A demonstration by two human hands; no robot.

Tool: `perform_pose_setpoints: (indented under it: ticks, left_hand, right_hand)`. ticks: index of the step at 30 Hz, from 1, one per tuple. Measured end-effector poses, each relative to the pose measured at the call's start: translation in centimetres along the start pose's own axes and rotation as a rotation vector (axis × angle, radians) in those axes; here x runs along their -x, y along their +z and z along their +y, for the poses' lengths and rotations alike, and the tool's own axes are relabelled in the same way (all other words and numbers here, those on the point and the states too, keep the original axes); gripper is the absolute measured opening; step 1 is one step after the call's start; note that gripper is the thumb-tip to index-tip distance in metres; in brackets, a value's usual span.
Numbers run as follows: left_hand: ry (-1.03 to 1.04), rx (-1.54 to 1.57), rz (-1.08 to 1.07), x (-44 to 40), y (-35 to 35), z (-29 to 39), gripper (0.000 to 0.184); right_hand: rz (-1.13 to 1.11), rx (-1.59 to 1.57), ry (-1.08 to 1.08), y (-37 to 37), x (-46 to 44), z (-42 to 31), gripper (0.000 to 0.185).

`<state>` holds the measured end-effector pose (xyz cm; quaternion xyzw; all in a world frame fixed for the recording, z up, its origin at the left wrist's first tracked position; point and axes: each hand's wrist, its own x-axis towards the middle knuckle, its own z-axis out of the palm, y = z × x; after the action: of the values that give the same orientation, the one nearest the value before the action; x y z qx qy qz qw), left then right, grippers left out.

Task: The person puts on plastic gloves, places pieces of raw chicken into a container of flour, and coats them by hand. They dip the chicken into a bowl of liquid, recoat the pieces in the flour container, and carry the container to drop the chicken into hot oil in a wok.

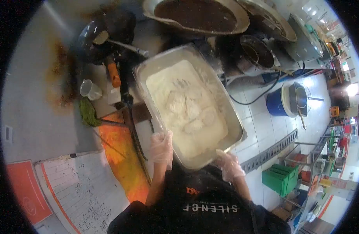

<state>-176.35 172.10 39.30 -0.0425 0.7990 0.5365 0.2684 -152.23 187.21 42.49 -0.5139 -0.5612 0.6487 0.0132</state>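
Between my hands is a deep rectangular metal pan (237, 117), tilted in the view. White flour (175, 76) covers its bottom, and several flour-coated lumps of food (191, 111) lie heaped in the middle; what they are under the coating I cannot make out. My left hand (162, 148), in a clear plastic glove, is closed on the pan's near left edge. At the near right corner my right hand (229, 165), gloved likewise, grips the rim. The fingers under the pan are hidden.
Beyond the pan sit a large pan of dark liquid (199, 29) and a dark pot (257, 54). A black wok (103, 33) with a skimmer stands at upper left, near a plastic cup (91, 90). Right, on the floor, are a blue bucket (277, 102) and green crate (280, 180).
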Motion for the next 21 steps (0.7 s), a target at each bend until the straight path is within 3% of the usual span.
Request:
perform_pose_setpoints:
  ticks: [3, 5, 8, 10, 12, 13, 14, 16, 18, 21]
  left_hand:
    - [-0.161, -0.075, 0.133, 2.7, 0.3, 2.6, 0.032]
    - [-0.082, 0.135, 0.171, 1.2, 1.1, -0.5, 0.032]
    - [-0.044, 0.184, 0.228, 0.9, 1.4, 0.2, 0.031]
    - [-0.08, 0.181, 0.225, 0.8, 1.1, 0.7, 0.031]
    - [-0.15, 0.255, 0.196, 0.1, 0.4, 0.2, 0.03]
    - [-0.147, 0.244, 0.192, -0.5, 0.1, -0.5, 0.03]
    - [-0.149, 0.228, 0.187, -1.6, -0.8, -1.9, 0.03]
    - [-0.123, 0.168, 0.246, -1.7, -1.1, -2.3, 0.03]
    - [-0.066, 0.088, 0.367, -1.5, -0.7, -1.0, 0.033]
    - [-0.298, 0.142, 0.419, -0.9, -0.7, 1.7, 0.035]
  right_hand:
    - [-0.069, -0.062, 0.152, -0.3, -0.2, -1.9, 0.05]
    - [-0.216, 0.079, 0.141, -2.7, -1.0, -2.6, 0.044]
    - [-0.428, 1.201, -0.142, -4.5, -3.6, -9.2, 0.031]
    - [-0.344, 1.152, -0.575, -4.9, -8.2, -9.7, 0.027]
    - [-0.142, 1.085, -0.843, 0.4, -14.6, -10.4, 0.025]
    - [-0.178, 1.121, -0.834, 3.9, -15.5, -13.1, 0.026]
    - [0.003, 1.156, -0.947, 7.9, -21.6, -10.3, 0.025]
    - [0.064, 1.212, -1.022, 11.1, -27.8, -8.1, 0.026]
    - [-0.178, 1.281, -0.955, 12.6, -29.3, -10.3, 0.026]
    - [-0.518, 1.338, -0.906, 13.1, -29.6, -13.1, 0.027]
